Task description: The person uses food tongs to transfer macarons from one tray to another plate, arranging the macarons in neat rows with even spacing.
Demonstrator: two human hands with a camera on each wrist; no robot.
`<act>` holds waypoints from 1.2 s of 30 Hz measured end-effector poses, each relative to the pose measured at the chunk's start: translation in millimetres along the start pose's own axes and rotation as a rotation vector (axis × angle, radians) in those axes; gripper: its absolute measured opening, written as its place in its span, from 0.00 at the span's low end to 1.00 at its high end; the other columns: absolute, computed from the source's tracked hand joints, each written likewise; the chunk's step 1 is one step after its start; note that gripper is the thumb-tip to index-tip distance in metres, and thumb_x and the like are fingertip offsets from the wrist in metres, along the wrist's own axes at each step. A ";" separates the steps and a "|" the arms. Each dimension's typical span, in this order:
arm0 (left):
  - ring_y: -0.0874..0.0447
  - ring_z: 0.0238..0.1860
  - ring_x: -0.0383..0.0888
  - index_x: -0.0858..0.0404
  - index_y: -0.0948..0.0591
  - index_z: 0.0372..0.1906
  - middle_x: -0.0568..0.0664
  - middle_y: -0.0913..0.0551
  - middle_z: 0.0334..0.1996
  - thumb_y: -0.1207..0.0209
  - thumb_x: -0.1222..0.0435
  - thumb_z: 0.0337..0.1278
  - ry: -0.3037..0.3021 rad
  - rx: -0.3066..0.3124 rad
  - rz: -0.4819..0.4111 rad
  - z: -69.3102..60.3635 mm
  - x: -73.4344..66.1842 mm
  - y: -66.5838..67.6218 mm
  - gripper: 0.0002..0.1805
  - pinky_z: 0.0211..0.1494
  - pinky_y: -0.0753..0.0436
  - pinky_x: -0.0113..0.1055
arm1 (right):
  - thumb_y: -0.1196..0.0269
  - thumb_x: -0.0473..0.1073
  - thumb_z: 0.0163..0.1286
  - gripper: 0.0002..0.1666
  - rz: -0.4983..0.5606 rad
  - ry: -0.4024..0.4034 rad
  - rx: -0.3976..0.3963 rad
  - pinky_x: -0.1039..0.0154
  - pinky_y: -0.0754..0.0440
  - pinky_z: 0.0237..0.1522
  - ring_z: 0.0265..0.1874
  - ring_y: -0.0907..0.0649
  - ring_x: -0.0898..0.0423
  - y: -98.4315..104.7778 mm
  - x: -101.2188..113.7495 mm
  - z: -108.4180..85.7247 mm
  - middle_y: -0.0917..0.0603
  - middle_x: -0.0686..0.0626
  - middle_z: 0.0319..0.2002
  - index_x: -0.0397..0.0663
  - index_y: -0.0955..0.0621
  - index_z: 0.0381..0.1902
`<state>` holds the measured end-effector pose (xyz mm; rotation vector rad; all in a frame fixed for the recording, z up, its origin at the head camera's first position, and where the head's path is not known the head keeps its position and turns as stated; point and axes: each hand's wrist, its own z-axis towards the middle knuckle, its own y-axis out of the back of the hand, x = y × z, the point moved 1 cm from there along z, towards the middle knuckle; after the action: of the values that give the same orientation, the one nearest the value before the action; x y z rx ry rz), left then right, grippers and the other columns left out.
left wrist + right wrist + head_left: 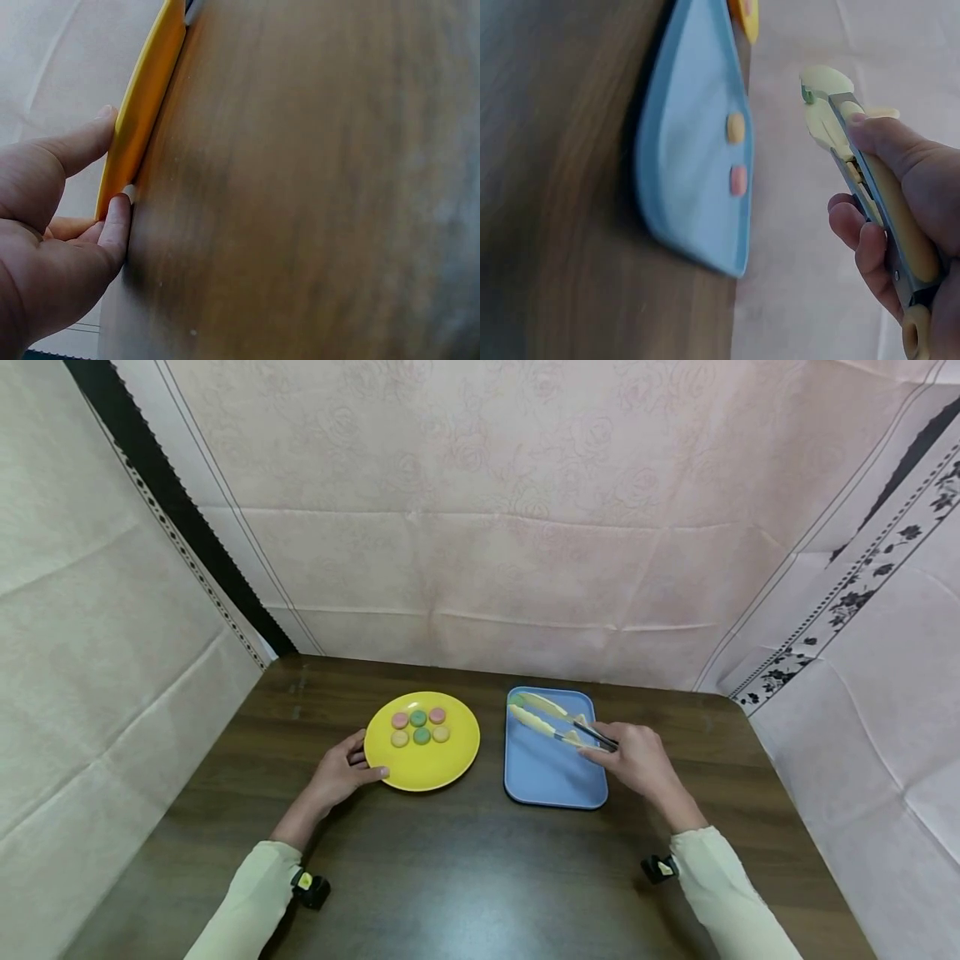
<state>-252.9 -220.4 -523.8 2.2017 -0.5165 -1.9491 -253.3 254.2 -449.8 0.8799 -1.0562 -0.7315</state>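
Observation:
My left hand (339, 774) holds the left rim of a round yellow plate (427, 773); in the left wrist view the thumb is on the rim and fingertips reach under its edge. Two pink, two green and two yellow macarons (422, 737) sit on the plate in two rows. My right hand (636, 760) grips a pair of tongs (532, 721) with pale yellow arms over the blue tray (555, 781). Between the tong tips is a green macaron (808, 94), mostly hidden. On the tray lie a yellow macaron (736, 128) and a pink macaron (738, 180).
Plate and tray stand side by side on a dark brown wooden table (420, 860), a narrow gap between them. Pale cloth sheets (480, 568) hang behind the table and at both sides.

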 end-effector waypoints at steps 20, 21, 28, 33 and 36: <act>0.26 0.68 0.61 0.70 0.47 0.80 0.67 0.33 0.73 0.28 0.64 0.60 -0.029 -0.004 0.000 4.6 13.5 2.0 0.51 0.58 0.16 0.39 | 0.24 0.53 0.61 0.29 0.049 0.258 0.053 0.67 0.25 0.22 0.19 0.27 0.65 -42.0 80.6 32.2 0.09 0.47 0.41 0.43 0.13 0.55; 0.26 0.68 0.62 0.70 0.47 0.80 0.67 0.34 0.73 0.28 0.63 0.60 -0.032 -0.002 0.001 4.6 13.5 2.3 0.51 0.58 0.16 0.39 | 0.24 0.53 0.61 0.28 0.042 0.271 0.058 0.67 0.24 0.24 0.20 0.26 0.65 -44.6 84.8 33.6 0.09 0.47 0.41 0.43 0.12 0.55; 0.26 0.68 0.63 0.71 0.48 0.80 0.69 0.35 0.73 0.30 0.66 0.62 -0.018 0.001 0.001 7.0 15.6 1.7 0.51 0.57 0.15 0.37 | 0.25 0.53 0.63 0.24 0.035 0.354 0.125 0.65 0.22 0.26 0.25 0.21 0.60 -65.5 104.1 38.7 0.09 0.49 0.35 0.44 0.11 0.50; 0.27 0.68 0.65 0.73 0.48 0.80 0.71 0.36 0.73 0.31 0.69 0.63 -0.017 0.009 0.000 8.8 16.8 0.6 0.49 0.56 0.15 0.37 | 0.26 0.53 0.64 0.23 0.025 0.371 0.170 0.59 0.17 0.31 0.30 0.14 0.54 -79.0 107.2 36.7 0.09 0.46 0.37 0.43 0.11 0.51; 0.27 0.68 0.63 0.72 0.48 0.80 0.70 0.35 0.73 0.31 0.67 0.63 -0.022 0.001 0.005 8.1 16.2 1.1 0.49 0.55 0.15 0.35 | 0.27 0.54 0.65 0.24 0.015 0.353 0.195 0.58 0.15 0.34 0.32 0.13 0.54 -84.7 107.9 35.6 0.09 0.46 0.39 0.44 0.11 0.52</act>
<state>-259.5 -226.3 -539.6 2.1796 -0.5253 -1.9727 -259.1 114.3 -471.1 1.1212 -0.8251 -0.4432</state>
